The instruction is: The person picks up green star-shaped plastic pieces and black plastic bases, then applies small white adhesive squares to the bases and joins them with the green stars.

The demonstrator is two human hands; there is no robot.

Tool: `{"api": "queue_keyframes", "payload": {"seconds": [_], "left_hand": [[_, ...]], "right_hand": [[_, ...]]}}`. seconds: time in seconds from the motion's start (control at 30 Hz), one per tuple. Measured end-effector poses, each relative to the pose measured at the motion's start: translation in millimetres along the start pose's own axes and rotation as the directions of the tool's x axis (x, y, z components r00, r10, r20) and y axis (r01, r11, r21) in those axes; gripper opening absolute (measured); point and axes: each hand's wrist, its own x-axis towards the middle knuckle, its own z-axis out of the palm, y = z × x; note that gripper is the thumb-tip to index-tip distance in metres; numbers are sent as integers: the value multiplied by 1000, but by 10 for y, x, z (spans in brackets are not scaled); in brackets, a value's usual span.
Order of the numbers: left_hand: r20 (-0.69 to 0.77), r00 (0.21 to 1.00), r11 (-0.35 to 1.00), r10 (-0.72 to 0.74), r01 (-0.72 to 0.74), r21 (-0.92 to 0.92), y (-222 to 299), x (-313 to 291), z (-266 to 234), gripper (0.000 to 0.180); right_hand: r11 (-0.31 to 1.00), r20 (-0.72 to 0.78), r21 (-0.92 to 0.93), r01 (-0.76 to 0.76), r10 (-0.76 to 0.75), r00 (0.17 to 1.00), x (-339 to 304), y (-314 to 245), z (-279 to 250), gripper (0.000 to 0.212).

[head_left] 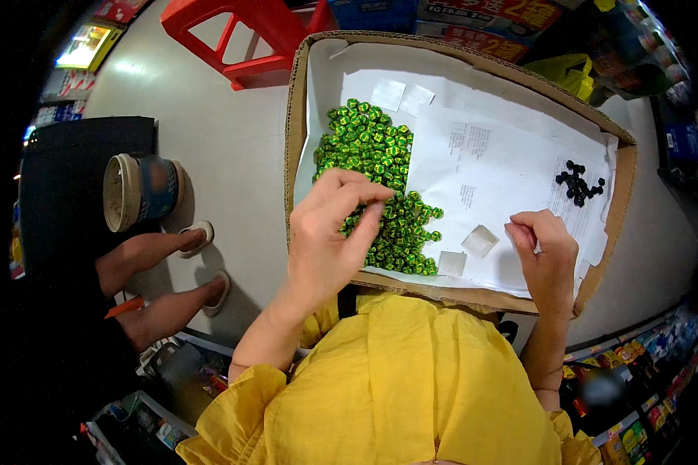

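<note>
My left hand is over a large heap of small round green-and-yellow pieces at the left of a shallow cardboard box. Its thumb and forefinger are pinched together; anything between them is too small or hidden to make out. On the right, my right hand hovers over the white paper lining, fingertips also drawn together. A small stack of clear square film pieces lies just left of it, with another silvery square beside the heap. Small black pieces form a loose cluster at the box's right.
Two more pale squares lie near the box's far side. A red plastic stool stands beyond the box. At left are a bucket and another person's legs. Shelves of packaged goods line the lower right.
</note>
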Motion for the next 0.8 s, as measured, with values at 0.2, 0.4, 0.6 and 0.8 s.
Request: {"api": "queue_keyframes", "payload": {"seconds": [0.2,0.4,0.6,0.8], "left_hand": [[-33,995,929,89,-71,362,-103,-25,134,21],[115,993,1000,3,-6,26,66,-82,317,20],[222,974,993,35,-9,-120,136,-113,464,19],[279,956,981,87,-34,-192,135,-160,621,22]], "right_hand": [[988,149,-156,0,23,989,-64,-28,173,20],[984,151,-175,24,3,988,-56,42,254,22],[976,33,-218,-4,11,999,-12,4,275,19],[978,-36,-206,-33,26,999,-19,32,198,14]]}}
